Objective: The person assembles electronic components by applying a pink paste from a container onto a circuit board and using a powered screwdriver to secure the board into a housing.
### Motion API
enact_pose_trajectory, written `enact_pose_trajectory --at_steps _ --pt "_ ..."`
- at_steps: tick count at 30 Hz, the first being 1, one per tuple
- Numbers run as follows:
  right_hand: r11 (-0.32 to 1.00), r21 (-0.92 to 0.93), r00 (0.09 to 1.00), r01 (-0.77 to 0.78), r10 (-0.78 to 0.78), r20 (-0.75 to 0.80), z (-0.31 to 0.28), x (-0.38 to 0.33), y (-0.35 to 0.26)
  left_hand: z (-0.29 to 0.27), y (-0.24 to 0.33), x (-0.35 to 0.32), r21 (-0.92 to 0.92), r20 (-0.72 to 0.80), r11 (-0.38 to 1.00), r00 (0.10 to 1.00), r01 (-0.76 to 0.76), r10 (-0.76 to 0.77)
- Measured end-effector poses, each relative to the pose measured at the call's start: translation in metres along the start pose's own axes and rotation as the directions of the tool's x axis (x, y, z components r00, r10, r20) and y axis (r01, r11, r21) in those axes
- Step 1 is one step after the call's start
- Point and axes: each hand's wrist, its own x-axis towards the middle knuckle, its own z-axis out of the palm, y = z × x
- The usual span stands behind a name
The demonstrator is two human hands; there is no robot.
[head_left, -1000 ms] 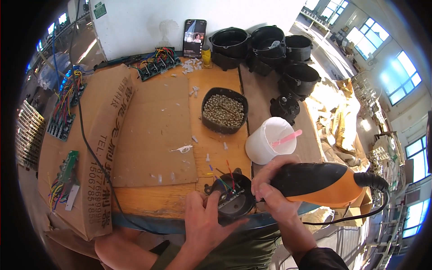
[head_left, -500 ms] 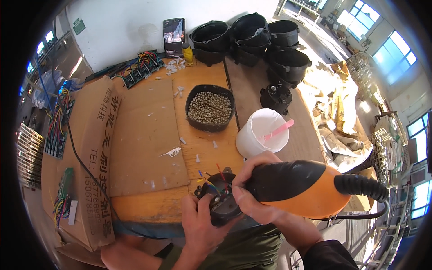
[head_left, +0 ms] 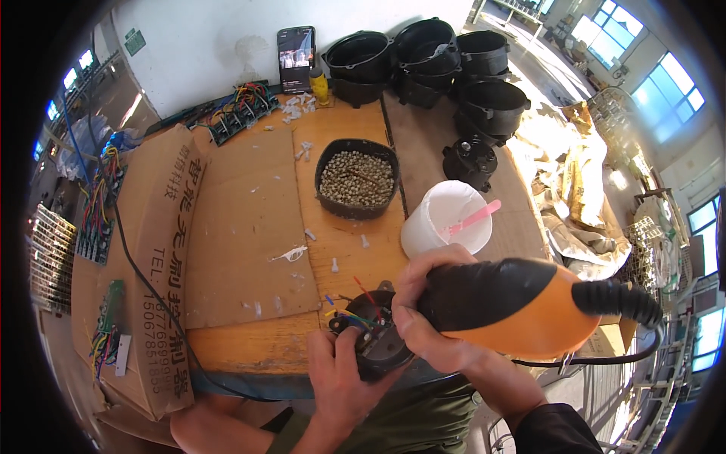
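Observation:
My left hand (head_left: 342,371) grips a round black plastic housing (head_left: 382,356) at the table's near edge, its thumb over the rim. Red, blue, yellow and green wires (head_left: 361,316) stick up out of the housing. My right hand (head_left: 432,325) is wrapped round the front of an orange and black corded power tool (head_left: 522,306), held level above the housing's right side. Its tip is hidden behind my fingers, so I cannot tell whether it touches the housing. Just beyond the tool stands a white tub (head_left: 435,227) with a pink stick (head_left: 475,217) in it.
A black bowl of small metal pieces (head_left: 357,181) sits mid-table. Black housings (head_left: 491,106) are stacked at the back right, near a phone (head_left: 296,60) and a yellow bottle (head_left: 319,87). Wired circuit boards (head_left: 246,113) lie at the back left. A cardboard box (head_left: 144,287) stands left.
The power tool and my right hand have shifted slightly right and up in the picture. My left hand still holds the housing, which looks slightly turned. The whole view has shifted a little.

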Motion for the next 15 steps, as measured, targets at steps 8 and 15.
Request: enact_pose_trajectory --at_steps 8,15 --pt "0.997 0.029 0.998 0.066 -0.066 -0.008 -0.0006 0.0066 0.0129 0.0007 0.0011 -0.0050 0.001 0.028 1.000 0.999 0.028 -0.028" --pt "0.998 0.064 0.997 -0.017 0.022 -0.079 0.0062 0.0050 0.0056 0.0031 0.0014 -0.0074 0.017 0.001 1.000 1.000 0.023 -0.023"
